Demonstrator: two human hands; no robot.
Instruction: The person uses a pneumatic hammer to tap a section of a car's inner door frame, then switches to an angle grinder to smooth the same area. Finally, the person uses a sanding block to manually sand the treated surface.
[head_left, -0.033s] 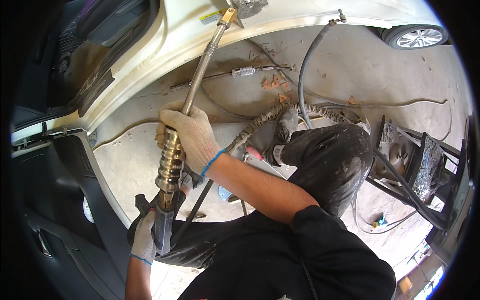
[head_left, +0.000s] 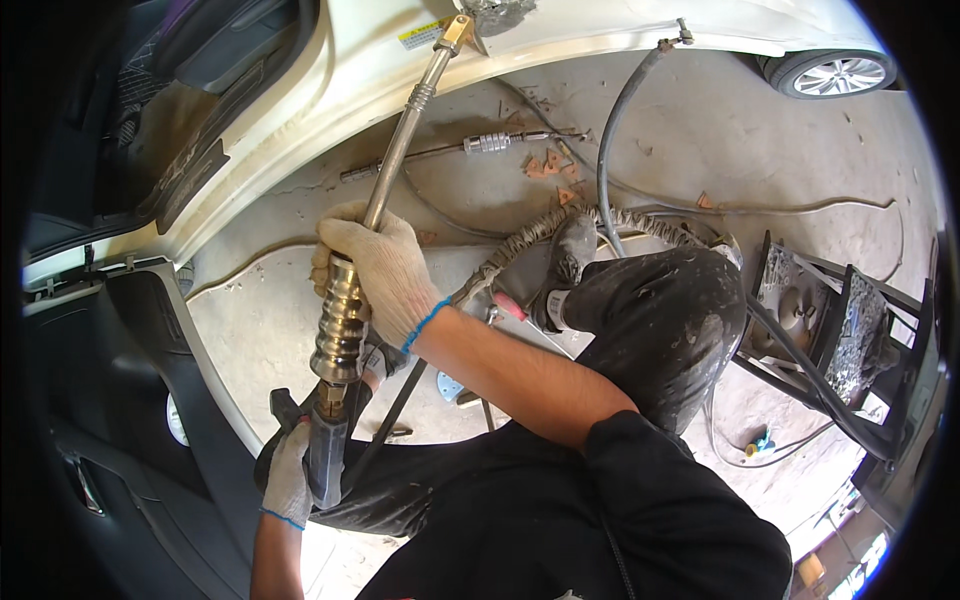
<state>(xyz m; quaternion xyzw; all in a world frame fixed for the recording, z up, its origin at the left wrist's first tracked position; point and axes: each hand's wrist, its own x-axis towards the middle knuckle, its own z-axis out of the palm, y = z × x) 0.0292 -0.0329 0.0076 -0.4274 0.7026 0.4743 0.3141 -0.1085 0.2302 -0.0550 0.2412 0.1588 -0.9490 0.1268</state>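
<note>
A long metal slide hammer (head_left: 400, 150) runs from my lap up to the white car's sill, its brass-coloured tip at the panel beside a bare grey patch (head_left: 502, 15). My right hand (head_left: 380, 258), in a cream knit glove with blue cuff, is closed around the rod at the upper end of the ribbed shiny weight (head_left: 340, 322). Gloved too, my left hand (head_left: 291, 476) grips the dark handle (head_left: 328, 455) at the lower end. Some fingers of both hands are hidden behind the tool.
On the floor lie a second slide hammer (head_left: 487, 143), rusty triangular metal pieces (head_left: 552, 163) and a cable (head_left: 800, 208). A thick grey cable (head_left: 604, 150) ends at a clamp on the sill. The open car door (head_left: 130, 400) stands left; a black metal stand (head_left: 825, 320) stands right.
</note>
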